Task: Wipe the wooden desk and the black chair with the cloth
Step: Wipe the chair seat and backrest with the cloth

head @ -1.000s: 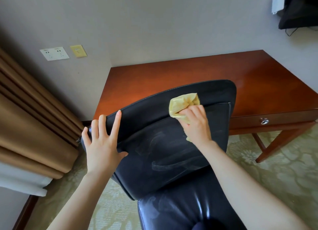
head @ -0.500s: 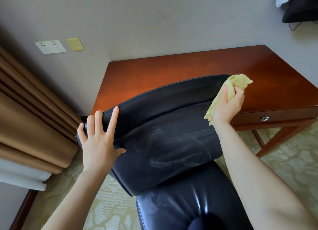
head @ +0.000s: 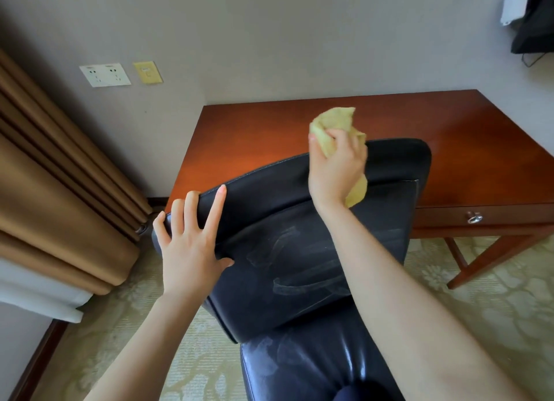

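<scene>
Two grips: left hand (head: 189, 244) spread on black chair (head: 284, 250), right hand (head: 335, 166) clutching cloth (head: 332, 122), bunched lengthwise upright.

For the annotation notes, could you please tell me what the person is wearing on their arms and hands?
No sleeves are in view; both arms are bare to the frame edge. The left hand and right hand show no gloves, rings, watch or bracelet.
</scene>
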A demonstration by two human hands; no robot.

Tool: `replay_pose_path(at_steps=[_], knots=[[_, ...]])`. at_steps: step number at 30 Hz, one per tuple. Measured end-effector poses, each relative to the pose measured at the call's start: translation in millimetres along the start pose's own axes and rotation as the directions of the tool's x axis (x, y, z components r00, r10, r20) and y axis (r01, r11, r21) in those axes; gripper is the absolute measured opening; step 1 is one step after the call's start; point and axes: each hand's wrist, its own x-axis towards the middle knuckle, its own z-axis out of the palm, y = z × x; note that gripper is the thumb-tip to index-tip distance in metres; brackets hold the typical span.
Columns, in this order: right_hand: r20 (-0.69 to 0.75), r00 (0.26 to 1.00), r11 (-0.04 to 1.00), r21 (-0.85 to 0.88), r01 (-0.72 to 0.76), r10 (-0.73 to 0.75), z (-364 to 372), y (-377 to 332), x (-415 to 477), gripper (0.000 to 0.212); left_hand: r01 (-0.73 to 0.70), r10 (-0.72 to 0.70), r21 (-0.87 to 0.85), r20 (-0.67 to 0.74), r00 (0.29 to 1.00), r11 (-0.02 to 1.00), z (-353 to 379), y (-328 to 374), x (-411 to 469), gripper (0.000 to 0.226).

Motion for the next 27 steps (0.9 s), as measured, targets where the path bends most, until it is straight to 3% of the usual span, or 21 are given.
replay_pose_path(at_steps=[4, 7, 10, 13, 15, 18, 22, 27], knots=[[0.270, 0.943, 0.979, -0.006, 0.204, -0.194, 21.3, -42.5, -36.4, 0.019, -0.001, 0.001, -0.001, 0.031, 1.000, 1.000, -0.5, -1.6, -1.5, 0.137], [0.389, 0.873, 0.942, -0.032, 0.333, -0.295, 31.4, -60.1, -58.6, 0.024, -0.029, 0.030, -0.030, 0.025, 0.999, 0.999, -1.2, -5.9, -0.2, 0.131], [0.533, 0.761, 0.888, -0.041, 0.459, -0.369, 37.9, -74.6, -74.8, 0.027, -0.061, 0.057, -0.134, -0.036, 0.998, 0.989, -1.3, -17.1, -8.6, 0.112], [0.628, 0.620, 0.804, 0.014, 0.595, -0.470, 41.8, -89.8, -96.3, 0.023, 0.078, -0.102, -0.226, -0.097, 0.990, 0.971, 2.4, -31.0, -40.5, 0.090], [0.577, 0.576, 0.751, 0.103, 0.652, -0.579, 40.9, -95.5, -112.8, 0.012, 0.200, -0.232, -0.264, -0.095, 0.968, 0.943, 6.2, -39.4, -65.4, 0.081], [0.367, 0.493, 0.599, 0.279, 0.751, -0.789, 40.1, -90.1, -134.3, 0.004, 0.306, -0.337, -0.282, -0.070, 0.939, 0.909, 7.8, -51.1, -92.4, 0.077], [0.256, 0.212, 0.309, 0.441, 0.843, -0.943, 41.2, -76.2, -154.5, 0.012, 0.379, -0.444, -0.360, -0.117, 0.888, 0.853, -0.5, -59.4, -108.3, 0.070], [0.215, -0.065, 0.059, 0.525, 0.849, -0.975, 39.5, -45.7, -161.5, 0.024, 0.350, -0.471, -0.469, -0.167, 0.866, 0.811, -14.9, -55.5, -98.1, 0.071]])
